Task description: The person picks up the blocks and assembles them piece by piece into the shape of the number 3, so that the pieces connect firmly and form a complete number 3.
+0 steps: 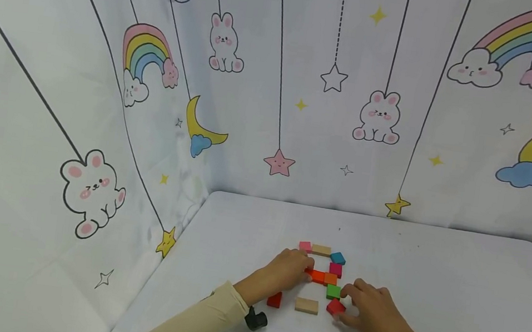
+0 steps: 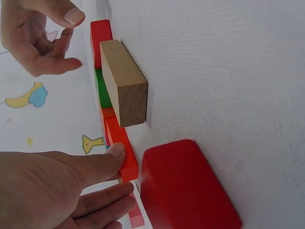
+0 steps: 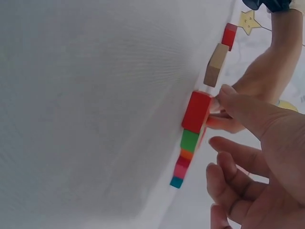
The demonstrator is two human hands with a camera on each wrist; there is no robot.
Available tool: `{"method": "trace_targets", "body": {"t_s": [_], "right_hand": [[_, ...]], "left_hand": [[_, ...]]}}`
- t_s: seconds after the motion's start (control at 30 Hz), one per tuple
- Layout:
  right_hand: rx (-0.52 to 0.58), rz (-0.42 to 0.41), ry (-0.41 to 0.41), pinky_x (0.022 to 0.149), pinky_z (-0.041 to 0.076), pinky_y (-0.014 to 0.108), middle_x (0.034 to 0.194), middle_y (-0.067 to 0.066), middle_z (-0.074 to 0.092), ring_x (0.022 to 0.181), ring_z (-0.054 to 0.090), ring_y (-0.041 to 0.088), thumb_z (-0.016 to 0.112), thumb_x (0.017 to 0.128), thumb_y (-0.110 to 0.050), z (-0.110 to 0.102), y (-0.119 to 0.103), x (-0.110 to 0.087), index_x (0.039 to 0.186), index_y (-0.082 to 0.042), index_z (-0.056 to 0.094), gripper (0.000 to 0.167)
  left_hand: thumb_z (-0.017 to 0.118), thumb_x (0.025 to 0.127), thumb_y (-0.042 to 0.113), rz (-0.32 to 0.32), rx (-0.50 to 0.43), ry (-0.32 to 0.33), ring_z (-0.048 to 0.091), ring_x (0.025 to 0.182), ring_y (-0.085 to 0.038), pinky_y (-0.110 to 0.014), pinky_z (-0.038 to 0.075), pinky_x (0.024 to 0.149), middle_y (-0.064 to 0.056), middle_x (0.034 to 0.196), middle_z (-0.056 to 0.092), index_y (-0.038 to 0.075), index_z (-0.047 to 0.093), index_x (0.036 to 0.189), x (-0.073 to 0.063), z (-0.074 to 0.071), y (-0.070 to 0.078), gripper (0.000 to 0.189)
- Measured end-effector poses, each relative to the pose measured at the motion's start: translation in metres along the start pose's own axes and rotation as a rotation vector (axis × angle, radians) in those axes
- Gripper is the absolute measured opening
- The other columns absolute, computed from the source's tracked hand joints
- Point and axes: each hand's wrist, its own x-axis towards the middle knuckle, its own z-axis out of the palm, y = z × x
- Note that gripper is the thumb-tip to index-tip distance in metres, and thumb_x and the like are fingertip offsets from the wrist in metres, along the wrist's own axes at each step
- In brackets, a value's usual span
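Observation:
My left hand [image 1: 289, 267] pinches a long orange-red block [image 2: 123, 148] between thumb and fingers, at the left end of the middle of a block figure. Against that block's right end lies an orange block [image 1: 330, 279]. My right hand [image 1: 373, 309] is at the figure's lower right corner, its fingers loosely bent and apart. A red block [image 3: 196, 110] sits turned at an angle close by its thumb, with the hand not gripping it. Just beyond is a green block [image 1: 333, 292]. A wooden-coloured block [image 1: 306, 306] lies between the red corner block and another red block [image 1: 274, 299].
Farther up, a crimson block [image 1: 335, 270], a blue block [image 1: 338, 258], a second wooden-coloured block [image 1: 321, 250] and a pink block [image 1: 304, 247] form the figure's top. A black device [image 1: 256, 320] is on the left wrist. A patterned curtain [image 1: 254, 103] hangs behind the white table [image 1: 455, 303].

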Motion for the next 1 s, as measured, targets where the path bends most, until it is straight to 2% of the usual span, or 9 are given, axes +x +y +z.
{"method": "trace_targets", "body": {"t_s": [0.2,0.43,0.53,0.67,1.0], "right_hand": [[0.019,-0.037,0.025,0.077,0.048,0.041,0.089,-0.005,0.057,0.085,0.054,0.009,0.096,0.074,-0.041,-0.002,-0.012,0.006,0.112,-0.019,0.076,0.049],[0.115,-0.115,0.024,0.078,0.044,0.039,0.096,-0.007,0.06,0.095,0.056,0.012,0.096,0.075,-0.038,0.002,-0.025,0.011,0.11,-0.02,0.078,0.043],[0.112,-0.138,0.015,0.079,0.044,0.041,0.099,-0.006,0.061,0.097,0.056,0.012,0.095,0.076,-0.039,0.005,-0.03,0.015,0.107,-0.022,0.078,0.039],[0.092,-0.127,-0.006,0.081,0.044,0.043,0.1,-0.007,0.061,0.1,0.058,0.012,0.096,0.075,-0.038,0.009,-0.035,0.018,0.103,-0.023,0.079,0.036],[0.056,-0.135,0.004,0.079,0.044,0.042,0.092,-0.008,0.055,0.092,0.058,0.011,0.097,0.074,-0.03,0.011,-0.04,0.018,0.098,-0.02,0.08,0.031]], "left_hand": [[0.078,0.097,0.035,0.008,0.009,0.008,0.056,0.086,-0.007,-0.021,0.05,0.083,0.008,0.099,0.069,0.022,0.076,0.116,0.0,0.0,-0.001,0.024],[0.077,0.098,0.035,0.018,0.023,0.009,0.057,0.087,-0.008,-0.021,0.05,0.084,0.007,0.101,0.071,0.022,0.076,0.117,-0.001,0.0,-0.003,0.023],[0.077,0.098,0.035,0.022,0.027,0.011,0.057,0.088,-0.008,-0.022,0.05,0.085,0.007,0.101,0.071,0.021,0.076,0.117,-0.001,0.0,-0.002,0.023],[0.077,0.098,0.034,0.016,0.023,0.006,0.058,0.088,-0.008,-0.023,0.05,0.086,0.007,0.102,0.072,0.021,0.076,0.116,-0.002,-0.001,0.0,0.023],[0.076,0.098,0.035,0.011,0.048,0.002,0.058,0.088,-0.008,-0.022,0.05,0.085,0.007,0.101,0.071,0.021,0.075,0.117,-0.003,-0.004,0.002,0.023]]}}
